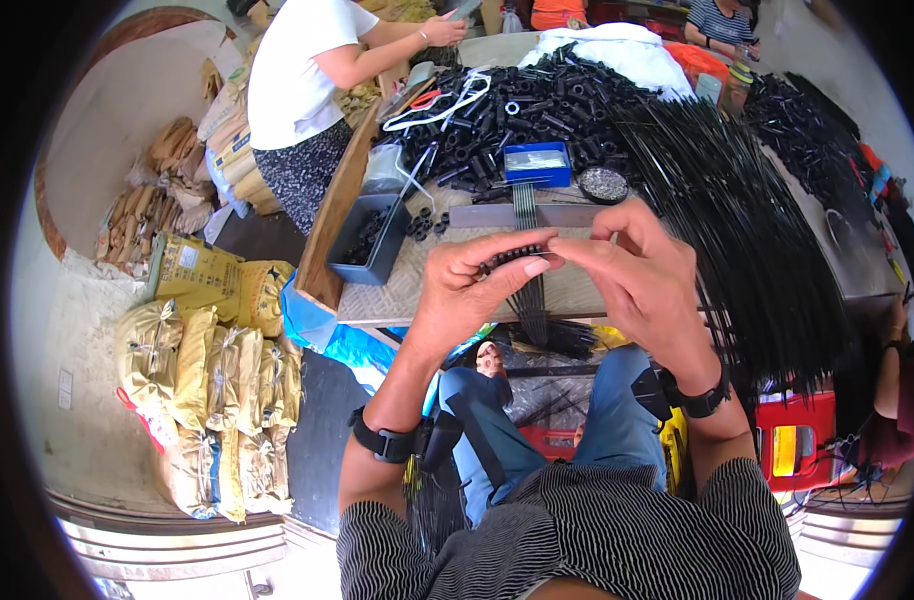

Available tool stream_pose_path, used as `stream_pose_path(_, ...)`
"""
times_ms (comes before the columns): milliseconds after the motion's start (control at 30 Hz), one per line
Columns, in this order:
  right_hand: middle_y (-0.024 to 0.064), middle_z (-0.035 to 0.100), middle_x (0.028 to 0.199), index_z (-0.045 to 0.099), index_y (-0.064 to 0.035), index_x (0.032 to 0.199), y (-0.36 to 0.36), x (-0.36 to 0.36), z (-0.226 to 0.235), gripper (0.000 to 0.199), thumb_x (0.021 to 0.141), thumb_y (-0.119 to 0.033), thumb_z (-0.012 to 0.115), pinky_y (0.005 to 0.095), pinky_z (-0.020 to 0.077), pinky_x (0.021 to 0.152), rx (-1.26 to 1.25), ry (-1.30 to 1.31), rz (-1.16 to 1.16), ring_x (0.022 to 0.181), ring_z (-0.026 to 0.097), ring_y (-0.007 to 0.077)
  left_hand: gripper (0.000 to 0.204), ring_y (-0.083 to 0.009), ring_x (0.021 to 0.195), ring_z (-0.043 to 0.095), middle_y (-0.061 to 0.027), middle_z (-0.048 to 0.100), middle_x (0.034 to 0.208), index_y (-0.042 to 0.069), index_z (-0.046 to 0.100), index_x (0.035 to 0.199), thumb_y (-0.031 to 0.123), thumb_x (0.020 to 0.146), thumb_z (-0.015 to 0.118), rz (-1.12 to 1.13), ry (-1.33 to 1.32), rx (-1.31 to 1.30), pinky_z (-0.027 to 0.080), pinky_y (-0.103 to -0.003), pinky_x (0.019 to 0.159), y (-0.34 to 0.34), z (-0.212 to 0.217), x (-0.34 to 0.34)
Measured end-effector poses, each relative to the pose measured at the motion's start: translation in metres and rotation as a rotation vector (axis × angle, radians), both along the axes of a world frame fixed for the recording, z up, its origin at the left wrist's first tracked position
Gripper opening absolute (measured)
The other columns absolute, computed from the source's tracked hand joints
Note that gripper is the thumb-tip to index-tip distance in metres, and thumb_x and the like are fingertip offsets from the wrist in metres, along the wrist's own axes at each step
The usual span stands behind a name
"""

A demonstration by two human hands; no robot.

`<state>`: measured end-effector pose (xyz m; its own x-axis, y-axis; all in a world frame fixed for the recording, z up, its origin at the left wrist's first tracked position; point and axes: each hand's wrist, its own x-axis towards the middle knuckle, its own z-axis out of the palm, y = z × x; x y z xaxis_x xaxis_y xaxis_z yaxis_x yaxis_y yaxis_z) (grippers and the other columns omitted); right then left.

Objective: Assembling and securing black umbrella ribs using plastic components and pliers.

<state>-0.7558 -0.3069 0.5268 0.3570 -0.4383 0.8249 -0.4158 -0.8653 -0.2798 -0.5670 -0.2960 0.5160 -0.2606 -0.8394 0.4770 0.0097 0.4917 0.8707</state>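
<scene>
Left hand (467, 290) and right hand (632, 270) both pinch a row of small black tubes (515, 255) threaded on thin black rods (530, 305) above the counter (417, 285).

rods (737, 200): black
small box (537, 160), 12 o'clock: blue
sacks (207, 390), 9 o'clock: yellow
shirt (577, 540): black-and-white stripes

Two hands (477, 290) (642, 275), one blue box (537, 163), one dark tray (369, 240).
</scene>
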Motion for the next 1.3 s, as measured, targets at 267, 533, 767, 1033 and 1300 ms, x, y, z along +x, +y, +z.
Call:
stream_pose_path(267,0.0044,0.05,0.076,0.065,-0.0161,0.1,-0.012,0.003,-0.013,0.044,0.064,0.008,0.061,0.0248,0.0412,0.048,0.172,-0.185,0.138,0.056,0.051,0.0171,0.025,-0.01,0.082,0.061,-0.0088,0.066,0.087,0.0,0.061,0.106,0.002,0.081,0.06,0.034,0.014,0.026,0.048,-0.02,0.072,-0.008,-0.004,-0.001)
stream_pose_path(533,0.0,0.046,0.072,0.064,-0.021,0.101,-0.006,0.002,-0.003,0.04,0.067,-0.001,0.061,0.0255,0.0419,0.044,-0.169,0.121,-0.15,0.053,0.05,0.0129,0.024,-0.0099,0.081,0.061,-0.0087,0.066,0.087,0.0,0.062,0.105,0.001,0.081,0.06,0.041,0.022,-0.05,0.048,-0.021,0.072,-0.006,-0.003,0.003)
stream_pose_path(767,0.0002,0.047,0.077,0.062,-0.0128,0.097,-0.01,-0.005,0.009,0.031,0.066,-0.01,0.062,0.0255,0.0446,0.051,-0.411,0.21,-0.041,0.059,0.053,0.0131,0.022,-0.0057,0.079,0.057,-0.006,0.067,0.086,0.0,0.063,0.1,0.002,0.079,0.063,0.119,-0.171,-0.083,0.047,-0.021,0.07,0.001,0.002,0.002)
stream_pose_path(1033,0.0012,0.046,0.078,0.055,-0.008,0.083,-0.019,-0.013,0.011,0.016,0.071,-0.017,0.056,0.0259,0.0419,0.052,-0.383,0.247,0.063,0.064,0.053,0.0125,0.019,-0.016,0.069,0.064,-0.0106,0.065,0.078,-0.001,0.063,0.092,0.003,0.074,0.064,0.089,-0.381,-0.234,0.048,-0.025,0.061,-0.003,0.005,0.007)
stream_pose_path(1300,0.0015,0.047,0.077,0.055,-0.0071,0.078,-0.027,0.001,-0.005,0.014,0.069,-0.017,0.057,0.0249,0.0395,0.054,-0.203,-0.119,0.322,0.067,0.051,0.0124,0.021,-0.0304,0.074,0.061,-0.0133,0.063,0.08,0.003,0.06,0.077,0.023,0.072,0.065,0.384,-0.61,-0.3,0.046,-0.038,0.067,0.0,-0.013,0.035)
